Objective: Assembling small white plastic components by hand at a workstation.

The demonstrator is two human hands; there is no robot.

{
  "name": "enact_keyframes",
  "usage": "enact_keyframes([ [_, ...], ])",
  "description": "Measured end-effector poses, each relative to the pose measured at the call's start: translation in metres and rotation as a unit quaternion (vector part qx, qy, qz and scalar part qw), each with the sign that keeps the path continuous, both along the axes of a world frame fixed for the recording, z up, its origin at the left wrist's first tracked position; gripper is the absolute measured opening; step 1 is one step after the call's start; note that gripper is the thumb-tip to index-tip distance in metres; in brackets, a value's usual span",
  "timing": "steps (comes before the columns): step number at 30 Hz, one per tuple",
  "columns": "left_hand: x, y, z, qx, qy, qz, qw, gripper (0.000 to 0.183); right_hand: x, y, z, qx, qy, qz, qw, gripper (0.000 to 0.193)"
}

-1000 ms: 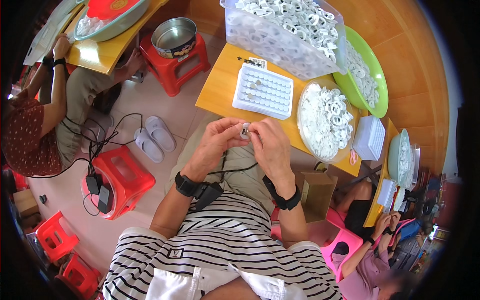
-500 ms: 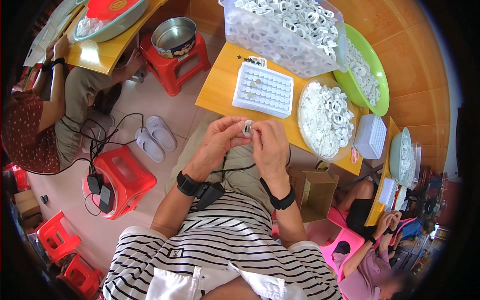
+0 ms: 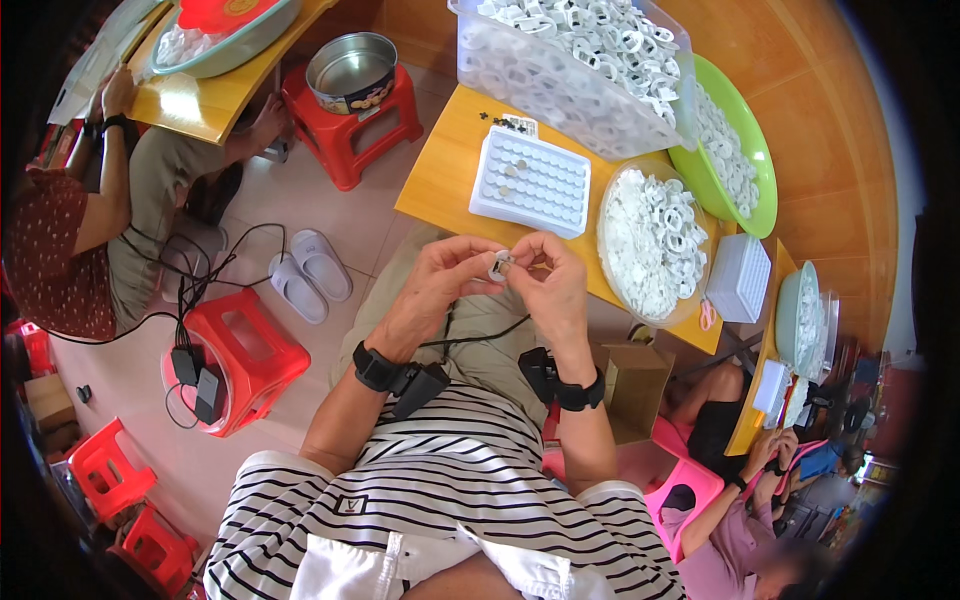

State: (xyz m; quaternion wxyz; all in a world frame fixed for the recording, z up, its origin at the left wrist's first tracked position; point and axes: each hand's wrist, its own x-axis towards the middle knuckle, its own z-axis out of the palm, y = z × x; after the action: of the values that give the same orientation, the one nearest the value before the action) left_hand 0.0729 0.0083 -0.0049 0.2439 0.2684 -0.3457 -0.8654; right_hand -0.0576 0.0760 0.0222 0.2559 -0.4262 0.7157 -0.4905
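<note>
Over my lap I hold a small white ring-shaped plastic part (image 3: 498,266) with a dark slot in it. The thumb and fingers of my left hand (image 3: 448,278) pinch its left side. My right hand (image 3: 555,290) is closed too, its thumb and fingertips pressed to the part's right edge; whether they also hold a tinier piece is hidden. Just beyond my hands, a white tray with rows of round pockets (image 3: 535,215) lies on the wooden table, with a few small grey discs on it. To its right stands a round clear tub (image 3: 612,270) of white plastic pieces.
A big clear bin (image 3: 530,75) and a green basin (image 3: 765,175) hold many white rings. Pink-handled scissors (image 3: 708,315) lie near stacked white trays (image 3: 738,280). Red stools (image 3: 255,350) with cables stand at left. Co-workers sit on both sides.
My right hand has turned and shifted slightly right, so its wrist device now shows on the inner side. The white part has tilted a little between my fingers.
</note>
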Motion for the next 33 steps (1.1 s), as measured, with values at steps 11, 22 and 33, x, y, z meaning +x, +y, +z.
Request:
enact_keyframes([
  [11, 0.007, -0.009, -0.009, 0.077, 0.087, 0.046, 0.992, 0.023, -0.012, -0.044, 0.023, -0.063, 0.158, 0.0, 0.985, 0.008],
  [22, 0.009, -0.01, -0.007, 0.089, 0.09, 0.054, 0.99, 0.026, -0.011, -0.057, 0.008, -0.028, 0.281, 0.031, 0.959, 0.005],
  [33, 0.003, -0.007, -0.007, 0.101, 0.088, 0.054, 0.989, 0.022, 0.008, -0.012, 0.011, -0.12, 0.258, 0.086, 0.955, 0.016],
])
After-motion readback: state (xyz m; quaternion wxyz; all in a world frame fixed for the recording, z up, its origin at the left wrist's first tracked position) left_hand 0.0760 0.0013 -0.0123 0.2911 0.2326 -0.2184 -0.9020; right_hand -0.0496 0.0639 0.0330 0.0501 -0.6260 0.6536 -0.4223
